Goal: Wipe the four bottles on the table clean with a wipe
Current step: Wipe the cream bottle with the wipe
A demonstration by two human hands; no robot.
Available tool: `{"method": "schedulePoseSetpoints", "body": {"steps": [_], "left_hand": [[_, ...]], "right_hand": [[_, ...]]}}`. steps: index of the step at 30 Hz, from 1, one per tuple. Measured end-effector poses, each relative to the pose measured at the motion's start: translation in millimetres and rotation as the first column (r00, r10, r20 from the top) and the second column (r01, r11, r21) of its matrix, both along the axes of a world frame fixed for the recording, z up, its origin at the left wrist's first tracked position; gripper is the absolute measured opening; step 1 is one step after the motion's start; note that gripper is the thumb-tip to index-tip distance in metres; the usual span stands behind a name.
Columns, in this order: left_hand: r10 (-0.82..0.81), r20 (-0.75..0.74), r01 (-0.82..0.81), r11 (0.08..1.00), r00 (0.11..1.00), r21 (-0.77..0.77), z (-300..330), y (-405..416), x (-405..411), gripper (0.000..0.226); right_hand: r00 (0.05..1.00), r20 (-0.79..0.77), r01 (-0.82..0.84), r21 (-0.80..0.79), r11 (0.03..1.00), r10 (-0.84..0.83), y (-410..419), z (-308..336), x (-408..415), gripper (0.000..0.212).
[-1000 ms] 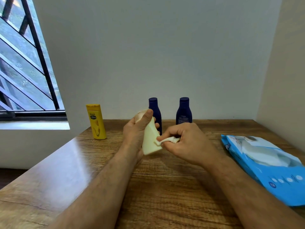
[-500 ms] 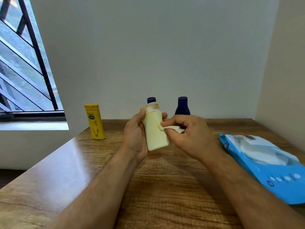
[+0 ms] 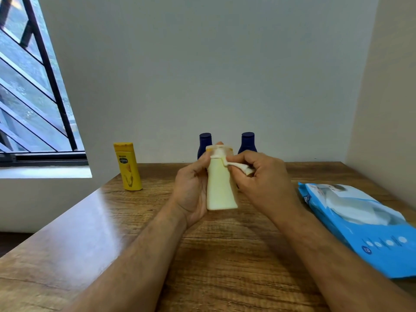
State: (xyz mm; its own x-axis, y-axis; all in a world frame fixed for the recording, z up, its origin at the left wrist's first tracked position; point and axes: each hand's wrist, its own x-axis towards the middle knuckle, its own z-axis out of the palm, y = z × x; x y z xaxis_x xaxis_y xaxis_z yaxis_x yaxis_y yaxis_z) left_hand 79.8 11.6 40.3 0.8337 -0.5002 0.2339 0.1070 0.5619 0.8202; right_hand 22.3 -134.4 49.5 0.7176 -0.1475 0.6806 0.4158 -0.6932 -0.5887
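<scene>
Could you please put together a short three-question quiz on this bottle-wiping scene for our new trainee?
1. True or false: the left hand holds the pale yellow bottle upright above the table.
2. Which part of that bottle does the white wipe, pinched by the right hand, touch? A) base B) cap end C) none of it
3. How many bottles stand on the table, and what colours are they?

Key
1. True.
2. B.
3. Three: a yellow bottle at the left and two dark blue bottles at the back, partly hidden behind the hands. The blue wipes pack lies at the right.
</scene>
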Motion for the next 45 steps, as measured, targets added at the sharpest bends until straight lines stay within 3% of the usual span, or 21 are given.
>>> {"method": "schedulePoseSetpoints", "body": {"steps": [5, 8, 12, 16, 18, 23, 27, 32, 37, 42, 45], "left_hand": [[0.069, -0.039, -0.074, 0.988, 0.997, -0.133, 4.8, 10.6, 11.1, 0.063], [0.086, -0.064, -0.097, 0.977, 0.994, -0.189, 3.4, 14.0, 15.5, 0.073], [0.027, -0.024, -0.029, 0.994, 0.999, -0.102, 0.9, 7.8, 9.5, 0.063], [-0.045, 0.025, 0.044, 0.998, 0.999, 0.036, -1.9, -1.2, 0.0, 0.048], [-0.074, 0.029, 0.073, 0.996, 0.997, 0.044, -3.8, -2.1, 0.7, 0.047], [0.089, 0.0, -0.089, 0.996, 0.996, -0.022, -1.7, 4.0, 7.4, 0.066], [0.233, 0.001, -0.232, 0.967, 0.972, -0.104, 2.1, 10.3, 14.6, 0.074], [0.12, 0.088, -0.123, 0.992, 0.989, 0.021, -0.4, 1.0, 1.8, 0.058], [-0.006, 0.05, 0.001, 0.994, 0.999, 0.109, -4.4, -3.9, -4.0, 0.048], [0.019, 0.036, -0.022, 0.996, 0.999, 0.091, -1.3, -2.9, -5.7, 0.052], [0.099, -0.023, -0.099, 0.995, 0.995, 0.024, 1.5, -0.4, -1.6, 0.066]], "right_hand": [[0.966, -0.189, -0.185, -0.023, 0.982, 0.178, 4.0, -3.1, -0.2, 0.02], [0.957, -0.22, -0.215, -0.094, 0.972, 0.191, 6.0, -3.4, -2.2, 0.02], [0.996, -0.075, -0.053, -0.184, 0.981, 0.04, 3.5, -2.4, -1.2, 0.022], [0.99, 0.11, 0.101, -0.137, 0.985, -0.086, 0.2, 0.4, 0.1, 0.022], [0.987, 0.126, 0.11, -0.125, 0.986, -0.094, 0.0, 1.1, -0.2, 0.023], [0.97, -0.162, -0.184, -0.012, 0.983, 0.18, 6.5, -2.9, -1.0, 0.021], [0.932, -0.276, -0.267, -0.081, 0.96, 0.236, 10.8, -5.5, -0.8, 0.017], [0.988, -0.116, -0.108, -0.078, 0.991, 0.099, 5.1, -7.0, 0.2, 0.016], [1.0, 0.022, 0.017, -0.01, 1.0, -0.016, 2.1, -3.3, 0.2, 0.015], [0.998, 0.008, -0.058, 0.006, 0.998, 0.058, 5.7, -2.1, -2.0, 0.012], [0.982, -0.098, -0.162, -0.006, 0.987, 0.161, 9.6, -3.6, -3.5, 0.011]]}}
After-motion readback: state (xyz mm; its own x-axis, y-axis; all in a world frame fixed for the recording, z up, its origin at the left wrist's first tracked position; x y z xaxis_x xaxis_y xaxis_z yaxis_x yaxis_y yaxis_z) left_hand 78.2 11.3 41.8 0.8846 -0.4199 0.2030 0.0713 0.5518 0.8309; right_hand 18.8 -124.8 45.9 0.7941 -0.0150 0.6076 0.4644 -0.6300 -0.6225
